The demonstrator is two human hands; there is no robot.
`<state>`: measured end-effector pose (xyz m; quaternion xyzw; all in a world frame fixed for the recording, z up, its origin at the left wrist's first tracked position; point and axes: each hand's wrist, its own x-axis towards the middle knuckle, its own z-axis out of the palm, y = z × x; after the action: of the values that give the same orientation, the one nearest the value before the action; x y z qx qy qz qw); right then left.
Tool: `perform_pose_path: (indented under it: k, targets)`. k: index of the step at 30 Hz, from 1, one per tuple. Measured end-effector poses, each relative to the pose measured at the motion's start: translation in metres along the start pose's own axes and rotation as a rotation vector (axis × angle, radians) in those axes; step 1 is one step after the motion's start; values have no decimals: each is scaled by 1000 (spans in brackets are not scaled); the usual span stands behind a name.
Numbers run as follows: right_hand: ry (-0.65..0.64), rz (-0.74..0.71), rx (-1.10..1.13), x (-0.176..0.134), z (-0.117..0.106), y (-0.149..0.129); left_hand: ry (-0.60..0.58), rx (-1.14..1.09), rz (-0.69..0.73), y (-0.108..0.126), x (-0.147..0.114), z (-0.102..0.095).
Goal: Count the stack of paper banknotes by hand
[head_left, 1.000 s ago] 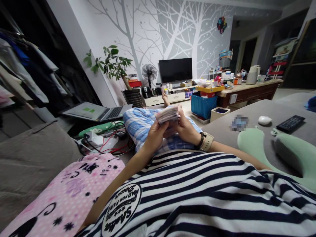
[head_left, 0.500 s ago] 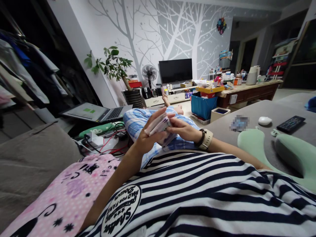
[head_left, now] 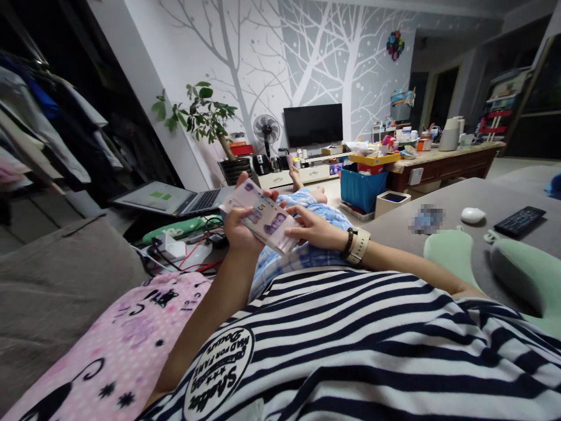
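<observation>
A stack of purple-and-white banknotes (head_left: 269, 222), with a figure 5 and a portrait on the top one, lies face up over my lap. My left hand (head_left: 240, 229) grips its left end, thumb across the top and fingers beneath and behind. At the right edge my right hand (head_left: 318, 231) pinches the notes, thumb on the top face. A pale watch (head_left: 360, 245) and a dark bracelet are on my right wrist. Below the notes are blue plaid trousers (head_left: 302, 257).
To the left, an open laptop (head_left: 162, 199) stands above tangled cables (head_left: 197, 248) and a pink cat-print cloth (head_left: 144, 316). On the grey sofa to the right lie a white mouse-shaped object (head_left: 473, 216), a remote control (head_left: 520, 221) and a green cushion-like thing (head_left: 521, 269). A blue bin (head_left: 362, 190) stands ahead.
The banknotes have turned from being tilted and bunched between my hands to lying flat and face up. My left hand has shifted left and my right hand now touches the stack's right edge.
</observation>
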<state>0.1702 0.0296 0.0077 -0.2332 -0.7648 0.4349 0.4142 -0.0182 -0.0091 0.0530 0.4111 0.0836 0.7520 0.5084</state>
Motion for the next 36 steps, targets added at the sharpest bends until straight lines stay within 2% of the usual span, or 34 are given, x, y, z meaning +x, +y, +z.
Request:
perform_pose_path:
  k: [2, 4, 6, 9, 14, 16, 21, 25, 32, 36]
  targets:
    - [22, -82, -111, -10, -2, -3, 65, -66, -35, 3, 4, -1]
    - [107, -298, -301, -21, -5, -8, 114, -106, -98, 4, 4, 0]
    - [88, -521, -517, -30, -8, -14, 163, -127, -164, 4, 2, 2]
    - [50, -639, -762, -38, -13, -23, 223, -114, -261, 1, -3, 8]
    - [-88, -639, -875, -39, -18, -24, 274, -103, -395, -4, -8, 18]
    - [-105, -624, -894, -38, -19, -21, 292, -118, -421, -6, -9, 20]
    - [-50, -636, -900, -36, -19, -14, 292, -128, -439, -15, -10, 16]
    - [-65, -642, -894, -35, -21, -12, 288, -122, -437, -19, -9, 11]
    - [-67, -640, -887, -35, -24, -10, 196, -81, -442, -21, -9, 6]
    - [-18, -619, -842, -36, -23, -9, 159, -72, -423, -20, -10, 7]
